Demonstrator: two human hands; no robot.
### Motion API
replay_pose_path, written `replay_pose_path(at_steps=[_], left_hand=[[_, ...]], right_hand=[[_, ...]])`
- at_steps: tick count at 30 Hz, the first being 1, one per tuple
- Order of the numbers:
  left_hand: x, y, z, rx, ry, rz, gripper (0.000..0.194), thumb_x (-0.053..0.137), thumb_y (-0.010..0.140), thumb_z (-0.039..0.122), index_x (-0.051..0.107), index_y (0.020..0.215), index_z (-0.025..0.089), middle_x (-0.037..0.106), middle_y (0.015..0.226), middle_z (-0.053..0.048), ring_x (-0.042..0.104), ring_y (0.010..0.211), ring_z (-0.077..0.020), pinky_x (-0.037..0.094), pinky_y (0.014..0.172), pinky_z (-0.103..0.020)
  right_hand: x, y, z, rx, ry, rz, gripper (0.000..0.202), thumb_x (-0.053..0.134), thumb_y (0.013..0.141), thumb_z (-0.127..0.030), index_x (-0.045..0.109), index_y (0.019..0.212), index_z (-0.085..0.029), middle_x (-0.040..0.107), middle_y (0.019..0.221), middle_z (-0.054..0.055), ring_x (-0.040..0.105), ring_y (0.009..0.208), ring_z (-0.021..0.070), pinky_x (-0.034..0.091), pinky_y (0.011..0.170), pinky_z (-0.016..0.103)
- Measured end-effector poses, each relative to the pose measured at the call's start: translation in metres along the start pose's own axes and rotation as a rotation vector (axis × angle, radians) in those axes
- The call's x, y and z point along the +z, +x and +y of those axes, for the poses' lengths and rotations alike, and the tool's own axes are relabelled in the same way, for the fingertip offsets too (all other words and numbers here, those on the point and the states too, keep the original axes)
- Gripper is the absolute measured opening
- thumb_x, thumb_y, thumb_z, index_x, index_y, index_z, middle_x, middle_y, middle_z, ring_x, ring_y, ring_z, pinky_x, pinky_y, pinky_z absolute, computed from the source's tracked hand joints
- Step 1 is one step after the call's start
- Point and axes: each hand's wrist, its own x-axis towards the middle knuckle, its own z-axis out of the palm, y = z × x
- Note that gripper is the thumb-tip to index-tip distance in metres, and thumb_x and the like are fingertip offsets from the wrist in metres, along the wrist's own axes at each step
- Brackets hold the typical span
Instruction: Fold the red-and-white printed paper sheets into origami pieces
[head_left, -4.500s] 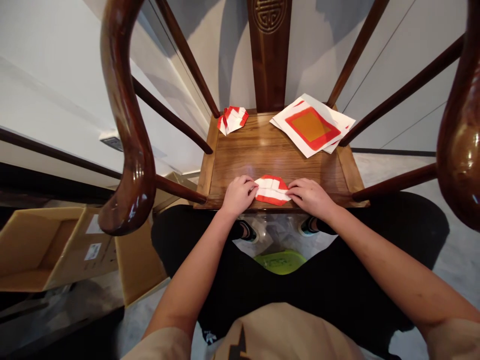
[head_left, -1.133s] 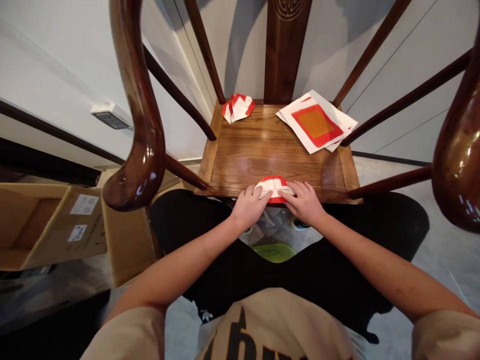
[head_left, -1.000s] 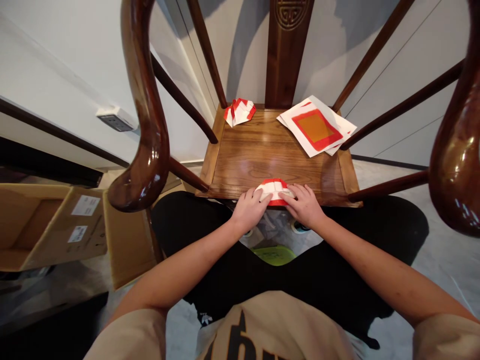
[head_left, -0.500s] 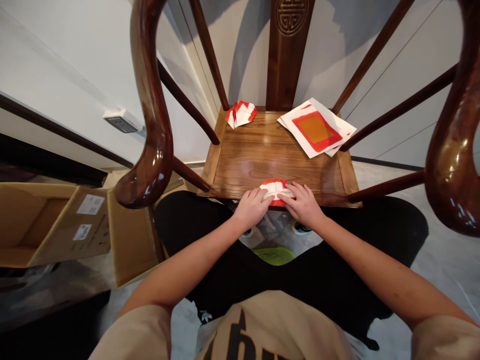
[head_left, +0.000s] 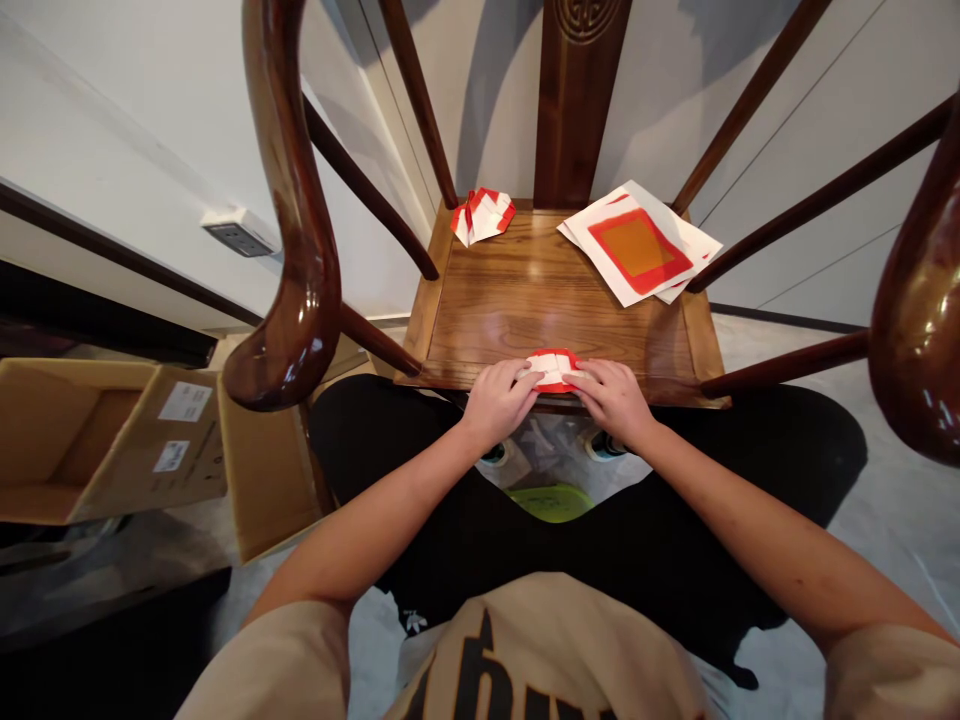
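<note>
A small folded red-and-white paper [head_left: 553,367] lies at the front edge of the wooden chair seat [head_left: 517,300]. My left hand [head_left: 499,398] grips its left side, thumb on top and fingers curled at the edge. On the right side my right hand [head_left: 611,393] pinches it the same way. White flaps with crease lines face up, bordered in red. Farther back on the seat, at the left corner, rests another folded red-and-white paper piece [head_left: 486,216]. Flat sheets with an orange square in a red border [head_left: 643,245] lie at the back right.
Curved chair arms [head_left: 289,250] rise on both sides, with spindles behind. Open cardboard boxes [head_left: 150,440] stand at the left on the floor. A green basin [head_left: 551,503] is below the seat between my legs. A socket [head_left: 238,232] is on the left wall.
My hands have drawn slightly apart toward the sides of the folded paper, so more of its white middle shows. The view has shifted slightly.
</note>
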Motion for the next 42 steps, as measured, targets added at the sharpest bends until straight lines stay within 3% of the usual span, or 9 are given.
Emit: replay_pose_path(at_steps=[3, 11, 15, 26, 34, 42], left_hand=[[0.001, 0.0, -0.001, 0.056, 0.019, -0.019, 0.024, 0.048, 0.098, 0.028, 0.069, 0.109, 0.023, 0.069, 0.112, -0.007, 0.062, 0.101, -0.0224, 0.046, 0.084, -0.037], [0.005, 0.0, 0.002, 0.06, 0.015, -0.101, 0.028, 0.043, 0.1, 0.026, 0.067, 0.114, 0.021, 0.071, 0.104, -0.008, 0.064, 0.095, -0.0203, 0.045, 0.08, -0.035], [0.002, 0.003, 0.002, 0.055, 0.016, -0.07, 0.024, 0.047, 0.098, 0.026, 0.069, 0.109, 0.023, 0.068, 0.114, -0.009, 0.06, 0.104, -0.0232, 0.046, 0.083, -0.037], [0.012, 0.003, 0.0, 0.02, -0.128, -0.068, 0.031, 0.051, 0.094, 0.019, 0.063, 0.122, 0.02, 0.062, 0.127, -0.011, 0.064, 0.11, -0.0211, 0.056, 0.089, -0.035], [0.017, 0.001, -0.005, 0.055, -0.198, 0.057, 0.026, 0.048, 0.098, 0.018, 0.066, 0.117, 0.017, 0.073, 0.114, -0.007, 0.062, 0.121, -0.021, 0.054, 0.1, -0.035], [0.013, 0.004, -0.004, 0.016, -0.221, 0.05, 0.024, 0.049, 0.097, 0.017, 0.068, 0.112, 0.018, 0.072, 0.113, -0.006, 0.068, 0.104, -0.019, 0.056, 0.089, -0.033]], right_hand=[[-0.002, 0.001, -0.002, 0.016, -0.001, 0.008, 0.03, 0.05, 0.099, -0.031, 0.067, 0.123, -0.028, 0.063, 0.13, 0.01, 0.054, 0.119, 0.0251, 0.04, 0.098, 0.043], [0.001, 0.001, 0.002, -0.042, -0.026, -0.028, 0.031, 0.054, 0.096, -0.029, 0.067, 0.124, -0.028, 0.061, 0.135, 0.01, 0.051, 0.124, 0.0285, 0.041, 0.098, 0.046], [-0.002, 0.006, 0.006, -0.067, -0.018, -0.044, 0.031, 0.054, 0.095, -0.027, 0.066, 0.124, -0.028, 0.062, 0.133, 0.01, 0.05, 0.125, 0.0284, 0.042, 0.098, 0.046], [-0.004, 0.01, 0.007, -0.058, 0.042, -0.05, 0.029, 0.052, 0.097, -0.03, 0.067, 0.122, -0.028, 0.064, 0.128, 0.01, 0.056, 0.116, 0.0263, 0.044, 0.092, 0.042], [-0.003, 0.009, 0.005, 0.016, 0.124, 0.005, 0.027, 0.052, 0.098, -0.031, 0.068, 0.119, -0.026, 0.065, 0.126, 0.009, 0.059, 0.114, 0.025, 0.046, 0.093, 0.042], [-0.005, 0.009, 0.002, -0.045, 0.046, -0.021, 0.031, 0.052, 0.097, -0.028, 0.063, 0.126, -0.026, 0.062, 0.131, 0.011, 0.057, 0.116, 0.0274, 0.046, 0.09, 0.044]])
